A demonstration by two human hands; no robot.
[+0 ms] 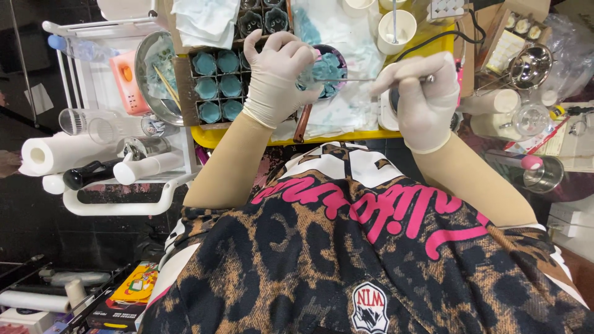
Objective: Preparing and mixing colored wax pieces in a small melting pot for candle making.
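Overhead, left hand (pixel 276 77) gloved, fingers wrapped round a small clear cup (pixel 325 71) of blue paste above the yellow tray (pixel 235 135), right hand (pixel 421 93) pinched on a thin metal stirrer (pixel 365 79); probably light, slippery, best gripped around the wall.

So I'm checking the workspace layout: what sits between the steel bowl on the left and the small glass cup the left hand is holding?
In the head view, a tray of teal-filled moulds lies between the steel bowl and the glass cup held by the left hand.
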